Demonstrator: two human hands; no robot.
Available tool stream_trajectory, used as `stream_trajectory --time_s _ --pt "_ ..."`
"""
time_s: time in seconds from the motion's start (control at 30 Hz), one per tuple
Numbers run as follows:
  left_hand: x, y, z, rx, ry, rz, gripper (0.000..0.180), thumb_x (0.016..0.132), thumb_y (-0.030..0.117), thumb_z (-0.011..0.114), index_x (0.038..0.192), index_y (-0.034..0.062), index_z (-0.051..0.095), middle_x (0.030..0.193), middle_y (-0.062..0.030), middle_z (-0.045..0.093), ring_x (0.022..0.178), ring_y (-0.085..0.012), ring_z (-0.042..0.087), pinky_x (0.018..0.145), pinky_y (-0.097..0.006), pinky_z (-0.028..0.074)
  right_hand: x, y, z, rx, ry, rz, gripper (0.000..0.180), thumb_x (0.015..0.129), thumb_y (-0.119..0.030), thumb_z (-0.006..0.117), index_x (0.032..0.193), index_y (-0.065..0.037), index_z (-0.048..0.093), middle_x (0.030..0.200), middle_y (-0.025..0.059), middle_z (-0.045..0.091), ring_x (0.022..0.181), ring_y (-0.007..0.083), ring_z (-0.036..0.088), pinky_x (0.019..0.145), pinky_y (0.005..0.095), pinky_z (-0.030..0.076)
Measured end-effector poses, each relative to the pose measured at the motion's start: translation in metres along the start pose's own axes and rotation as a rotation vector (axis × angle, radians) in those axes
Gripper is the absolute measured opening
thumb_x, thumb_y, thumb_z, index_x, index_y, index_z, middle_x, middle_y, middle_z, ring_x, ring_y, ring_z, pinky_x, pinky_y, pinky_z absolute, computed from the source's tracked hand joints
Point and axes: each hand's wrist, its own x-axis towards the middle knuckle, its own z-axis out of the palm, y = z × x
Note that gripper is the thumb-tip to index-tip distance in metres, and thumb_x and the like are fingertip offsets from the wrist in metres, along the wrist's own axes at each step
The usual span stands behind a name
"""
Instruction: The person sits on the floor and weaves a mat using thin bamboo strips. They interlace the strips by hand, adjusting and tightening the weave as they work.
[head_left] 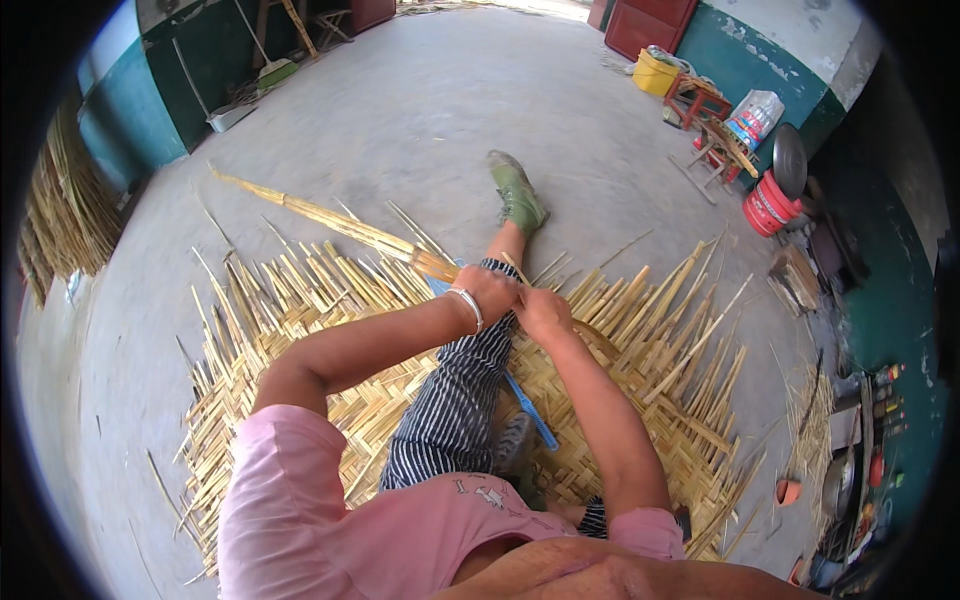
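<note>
Hands, two. Left hand (487,290): clenched around the near end of the strip bundle; one white bangle (470,310) at the wrist. Right hand (545,314): fingers curled closed, set against the left hand; what it encloses is hidden.

Strip bundle (345,225), one: straw-coloured, slender, its strips too close-laid to count. Located in front of the person, from the left hand out over the far left edge of the mat. Long axis slanting away and to the left; the narrow tip points far left, the broader, browner end toward the hands. Whether its far part touches the floor cannot be told.

Woven mat (240,370), one: pale split stalks in a diagonal weave, loose ends fanning outward along the edges; too many ends to count. It lies under the person.

Flat blue object (530,408), one: narrow, on the mat just right of the striped trouser leg (460,400).

Green shoe (517,190), one: on the outstretched foot, beyond the mat, on the grey floor (420,100).

Left side: upright stalks (65,200), one stack, uncounted; one dustpan (230,118); one green-headed broom (277,73).

Right side: one yellow container (653,75); one red bucket (768,207); one small terracotta-coloured pot (788,491).
</note>
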Motion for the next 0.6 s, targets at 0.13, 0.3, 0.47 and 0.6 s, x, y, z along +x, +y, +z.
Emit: stream_trajectory --time_s 0.13,0.3,0.47,0.6 --pt "0.007 -0.001 0.027 -0.016 0.178 -0.118 0.014 0.092 0.019 0.057 0.090 0.0060 0.064 0.085 -0.0125 0.072 0.076 -0.0304 0.075 0.062 -0.045 0.059 0.009 -0.003 0.002 0.013 0.057 0.045 0.031 0.101 -0.036 0.053 0.109 -0.014 0.072 0.102 0.0210 0.074 0.097 0.0428 0.070 0.084 0.0535 0.055" --pt "0.032 0.018 0.035 -0.263 0.251 -0.405 0.019 0.094 0.022 0.055 0.092 0.0045 0.063 0.083 -0.0206 0.072 0.074 -0.0381 0.073 0.066 -0.050 0.058 0.015 0.008 0.005 0.002 0.189 0.082 0.026 0.099 -0.026 0.051 0.103 -0.007 0.069 0.097 0.0231 0.074 0.095 0.0440 0.070 0.083 0.0549 0.054" --pt "0.042 0.023 0.043 -0.489 0.321 -0.485 0.020 0.094 0.022 0.054 0.095 0.0039 0.062 0.083 -0.0243 0.071 0.078 -0.0433 0.071 0.071 -0.053 0.057 0.009 0.012 -0.003 -0.037 0.221 0.091 0.023 0.097 -0.023 0.052 0.101 -0.006 0.066 0.095 0.0226 0.074 0.096 0.0433 0.070 0.085 0.0541 0.054" --pt "0.030 0.018 0.033 -0.370 0.284 -0.315 0.016 0.095 0.018 0.052 0.098 0.0033 0.059 0.089 -0.0204 0.072 0.081 -0.0398 0.072 0.071 -0.050 0.058 0.004 0.006 -0.014 0.008 0.194 0.094 0.021 0.097 -0.021 0.054 0.105 -0.006 0.065 0.095 0.0236 0.073 0.096 0.0441 0.069 0.085 0.0547 0.053"
